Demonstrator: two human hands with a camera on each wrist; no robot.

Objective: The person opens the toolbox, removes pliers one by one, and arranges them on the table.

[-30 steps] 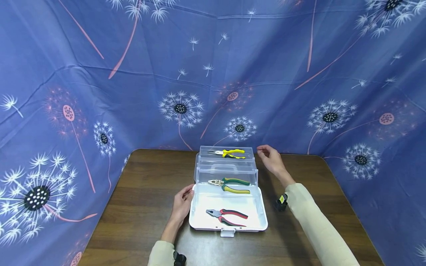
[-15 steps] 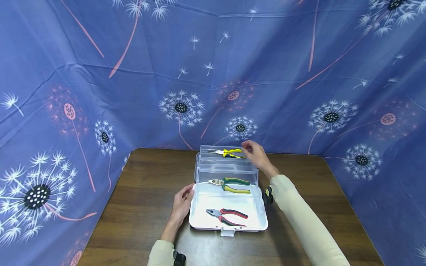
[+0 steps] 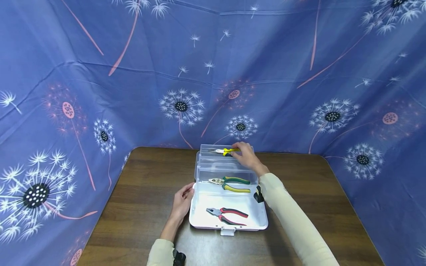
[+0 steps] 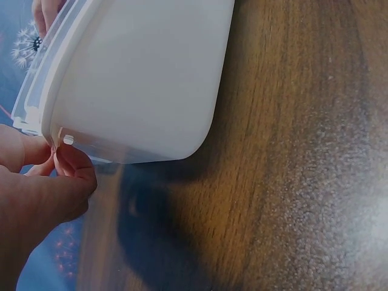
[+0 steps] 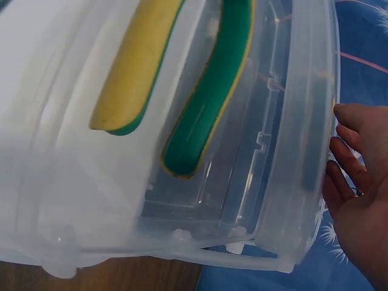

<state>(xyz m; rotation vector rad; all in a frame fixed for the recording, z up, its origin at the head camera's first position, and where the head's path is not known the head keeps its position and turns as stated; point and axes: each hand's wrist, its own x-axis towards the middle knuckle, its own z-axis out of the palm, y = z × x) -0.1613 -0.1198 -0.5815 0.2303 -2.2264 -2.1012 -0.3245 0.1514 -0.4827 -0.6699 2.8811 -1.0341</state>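
An open white toolbox [image 3: 262, 210] has clear trays fanned out behind it. Long-nose pliers [image 3: 226, 151] with yellow and black handles lie in the topmost tray [image 3: 206, 157]. My right hand [image 3: 247, 157] reaches over those handles, thumb and fingers on either side; whether it grips them is hidden, and in the right wrist view the tray wall covers the fingertips. Combination pliers [image 3: 237, 180] with green and yellow handles lie in the lower tray. On the white bottom rest red-and-black pliers [image 3: 234, 211]. My left hand [image 4: 42, 188] pinches the toolbox's rim at its left side.
The toolbox stands on a brown wooden table [image 3: 146, 199], with its white latch [image 3: 227, 232] hanging at the front. A blue cloth [image 3: 149, 111] with a dandelion print hangs close behind the table and along both sides.
My right hand has moved left from beside the topmost tray to over the long-nose pliers' handles. My left hand stays at the toolbox rim, and the pliers lie where they were.
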